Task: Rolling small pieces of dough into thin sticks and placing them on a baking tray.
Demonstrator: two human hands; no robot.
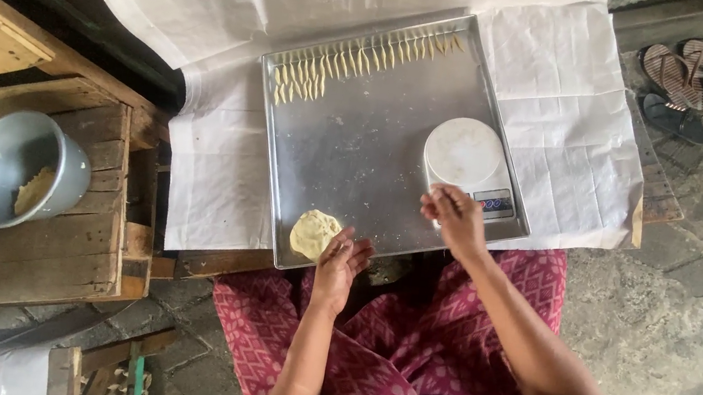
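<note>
A square metal tray (358,144) lies on white paper in front of me. My left hand (340,264) rests at the tray's near edge, fingertips touching a flattened lump of pale dough (313,232). My right hand (455,216) is at the near side of a small white kitchen scale (467,160) standing on the tray's right part, with fingers curled; whether they pinch any dough is hidden. Several thin dough strips (342,64) lie in rows along the tray's far edge.
A tilted metal pot (20,170) with some dough inside sits on a wooden crate (27,254) at left. White paper (561,116) covers the low platform. Sandals (687,88) lie on the stone floor at upper right. My patterned red skirt (404,349) is below.
</note>
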